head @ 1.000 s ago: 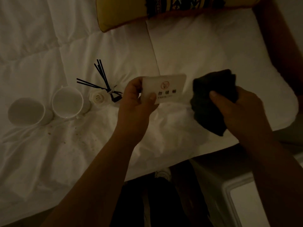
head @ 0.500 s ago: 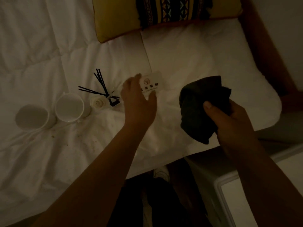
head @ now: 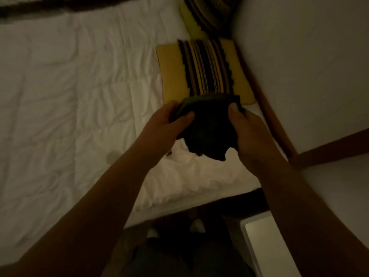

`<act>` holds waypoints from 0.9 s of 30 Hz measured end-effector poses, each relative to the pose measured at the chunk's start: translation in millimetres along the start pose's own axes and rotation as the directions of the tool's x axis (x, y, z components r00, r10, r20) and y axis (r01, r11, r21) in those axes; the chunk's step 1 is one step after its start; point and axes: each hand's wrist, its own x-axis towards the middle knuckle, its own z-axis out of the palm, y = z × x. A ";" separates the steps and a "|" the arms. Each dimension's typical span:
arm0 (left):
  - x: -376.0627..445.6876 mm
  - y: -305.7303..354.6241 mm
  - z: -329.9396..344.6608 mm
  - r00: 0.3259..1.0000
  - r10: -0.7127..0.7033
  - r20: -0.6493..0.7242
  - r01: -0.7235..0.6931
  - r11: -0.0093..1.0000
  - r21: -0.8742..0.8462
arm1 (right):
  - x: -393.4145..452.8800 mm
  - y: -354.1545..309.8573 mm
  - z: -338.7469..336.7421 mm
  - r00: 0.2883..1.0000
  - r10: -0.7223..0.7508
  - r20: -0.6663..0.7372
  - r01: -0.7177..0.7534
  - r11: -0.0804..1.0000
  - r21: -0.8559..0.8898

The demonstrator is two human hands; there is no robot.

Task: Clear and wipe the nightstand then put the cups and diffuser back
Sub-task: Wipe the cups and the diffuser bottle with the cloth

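A dark cloth (head: 209,124) is held between both hands above the white bed (head: 69,96). My left hand (head: 165,122) grips its left edge, thumb on top. My right hand (head: 247,128) grips its right edge. A corner of the white nightstand top (head: 265,246) shows at the bottom right, under my right forearm. The cups, the diffuser and the small white card are out of view, hidden behind my arms or outside the frame.
A yellow cushion with a dark striped band (head: 203,68) lies at the head of the bed, a second one (head: 205,15) behind it. A brown wooden headboard edge (head: 267,108) runs along the wall. My legs and shoes (head: 196,224) are below.
My left hand put down the white card and came over to the cloth, which both hands now hold. The view swung up and right, so the cups and diffuser have dropped out of sight.
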 end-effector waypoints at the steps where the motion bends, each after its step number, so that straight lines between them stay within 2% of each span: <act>1: -9.7 19.0 -11.2 0.999 0.029 -0.034 -0.028 0.999 0.034 | -5.2 -17.3 8.6 1.000 -0.021 0.011 0.022 1.000 -0.012; 3: -29.7 55.7 -32.2 0.996 0.051 -0.069 -0.049 0.998 0.031 | -15.8 -48.5 27.8 0.997 -0.077 0.016 0.078 0.996 -0.036; 6: -61.3 111.2 -64.5 0.995 0.072 -0.063 -0.077 0.995 -0.068 | -29.6 -95.2 54.7 0.989 -0.149 -0.007 0.149 0.989 -0.024; 7: -72.2 127.2 -73.9 0.994 0.086 -0.061 -0.087 0.996 -0.024 | -34.8 -109.7 62.4 0.985 -0.172 -0.015 0.171 0.985 -0.024; 8: -81.3 140.8 -82.2 0.991 0.112 -0.068 -0.106 0.990 0.092 | -38.7 -123.0 68.5 0.979 -0.201 -0.019 0.200 0.979 -0.047; 10: -96.4 164.3 -96.8 0.970 0.213 -0.116 -0.150 0.903 0.403 | -43.2 -144.3 78.1 0.961 -0.277 0.010 0.274 0.943 -0.188; 11: -103.2 175.4 -104.8 0.952 0.265 -0.152 -0.157 0.851 0.501 | -45.2 -153.6 82.4 0.949 -0.312 0.043 0.312 0.912 -0.264; 13: -115.6 195.1 -117.6 0.910 0.348 -0.223 -0.177 0.816 0.550 | -48.2 -167.3 89.7 0.935 -0.338 0.102 0.353 0.876 -0.328; 15: -124.7 212.5 -128.7 0.856 0.436 -0.278 -0.211 0.786 0.582 | -49.4 -175.1 95.2 0.932 -0.342 0.120 0.362 0.870 -0.333; 17: -130.2 228.1 -138.2 0.799 0.507 -0.323 -0.236 0.758 0.608 | -45.7 -177.7 98.2 0.926 -0.371 0.071 0.369 0.845 -0.387; 20: -136.0 251.6 -150.2 0.742 0.566 -0.360 -0.287 0.753 0.592 | -38.6 -174.8 103.8 0.953 -0.299 -0.043 0.240 0.836 -0.493; 22: -136.3 264.5 -153.2 0.737 0.587 -0.337 -0.339 0.751 0.566 | -37.8 -172.1 111.3 0.944 -0.316 -0.096 0.173 0.721 -0.671; 23: -135.7 269.5 -151.9 0.740 0.597 -0.310 -0.362 0.742 0.564 | -40.2 -169.9 118.5 0.935 -0.351 -0.046 0.214 0.662 -0.718; 24: -134.8 274.6 -150.2 0.741 0.615 -0.270 -0.381 0.716 0.585 | -43.4 -168.9 130.0 0.933 -0.354 0.070 0.300 0.652 -0.697; 25: -133.2 278.1 -146.9 0.745 0.630 -0.218 -0.392 0.679 0.621 | -49.7 -167.6 144.0 0.927 -0.305 0.218 0.374 0.705 -0.603; 27: -129.6 284.2 -141.6 0.756 0.645 -0.113 -0.407 0.598 0.690 | -63.7 -165.4 174.3 0.874 -0.183 0.451 0.358 0.869 -0.342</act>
